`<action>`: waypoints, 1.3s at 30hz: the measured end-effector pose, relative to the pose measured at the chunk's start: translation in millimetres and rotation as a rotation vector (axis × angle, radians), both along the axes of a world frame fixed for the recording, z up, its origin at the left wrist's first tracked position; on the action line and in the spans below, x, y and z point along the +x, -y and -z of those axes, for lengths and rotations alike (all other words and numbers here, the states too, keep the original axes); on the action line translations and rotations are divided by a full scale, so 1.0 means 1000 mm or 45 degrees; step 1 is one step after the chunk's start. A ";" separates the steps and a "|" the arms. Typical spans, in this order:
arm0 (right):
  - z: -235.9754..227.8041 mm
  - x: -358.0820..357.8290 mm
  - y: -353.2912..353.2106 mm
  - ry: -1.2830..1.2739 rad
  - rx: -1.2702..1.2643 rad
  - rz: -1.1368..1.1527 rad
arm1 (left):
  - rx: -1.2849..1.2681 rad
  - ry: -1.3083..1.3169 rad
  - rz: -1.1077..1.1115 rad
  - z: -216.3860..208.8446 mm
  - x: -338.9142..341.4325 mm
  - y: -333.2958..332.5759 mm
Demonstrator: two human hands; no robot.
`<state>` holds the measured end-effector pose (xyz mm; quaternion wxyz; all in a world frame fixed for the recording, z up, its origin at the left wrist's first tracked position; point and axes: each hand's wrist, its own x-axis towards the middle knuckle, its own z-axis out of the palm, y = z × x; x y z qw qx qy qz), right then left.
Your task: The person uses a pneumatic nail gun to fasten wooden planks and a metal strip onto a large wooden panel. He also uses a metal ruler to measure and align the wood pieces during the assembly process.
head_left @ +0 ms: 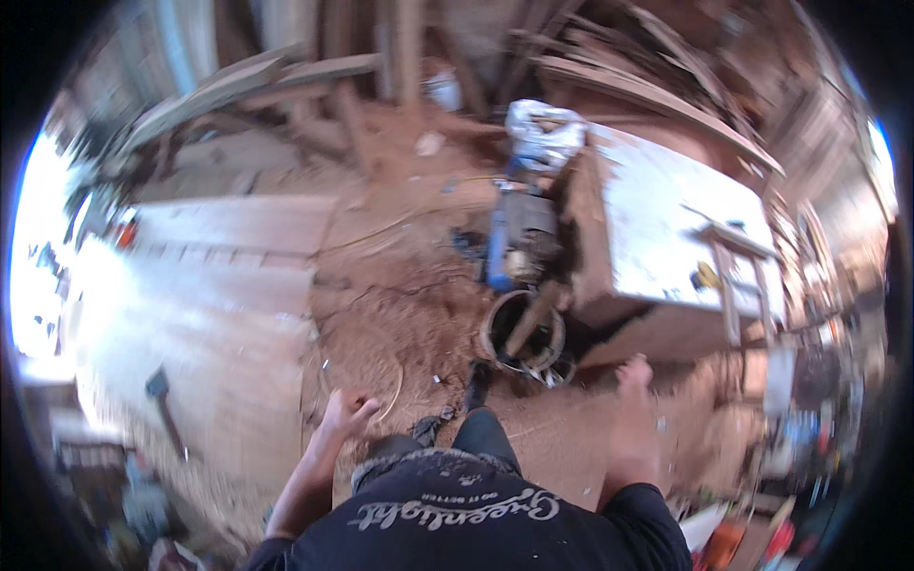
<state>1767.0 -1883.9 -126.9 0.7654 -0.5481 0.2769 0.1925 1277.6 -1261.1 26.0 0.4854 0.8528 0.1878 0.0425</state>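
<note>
My left hand [350,416] is held out low in front of me, over the reddish dirt floor, its fingers curled and the thumb sticking out. Whether something small sits inside its curl is hidden. My right hand [635,373] reaches forward beside the front of a white-topped wooden bench [681,214]; motion smears its fingers. Between my hands and farther ahead stands a round bucket [487,333] with a piece of wood [535,319] leaning in it. A blue machine with a grey motor [529,228] rests behind the bucket, left of the bench.
Large wooden boards [224,333] lie at left, with a dark-headed, long-handled tool [167,409] on them. A small wooden frame [733,257] stands on the bench. Timber [657,100] is piled behind. A thin cable [381,226] crosses the floor. Clutter fills the lower right.
</note>
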 end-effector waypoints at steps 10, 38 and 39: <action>-0.069 0.258 -0.031 -0.242 -1.406 0.027 | -0.014 -0.496 -0.212 -0.093 0.102 0.045; -0.214 0.095 -0.596 1.039 -0.719 -1.472 | -0.491 -0.098 -0.248 -0.067 0.286 -0.188; -0.211 0.080 -0.631 1.413 -0.990 -1.676 | -0.596 -0.115 -0.293 -0.082 0.292 -0.212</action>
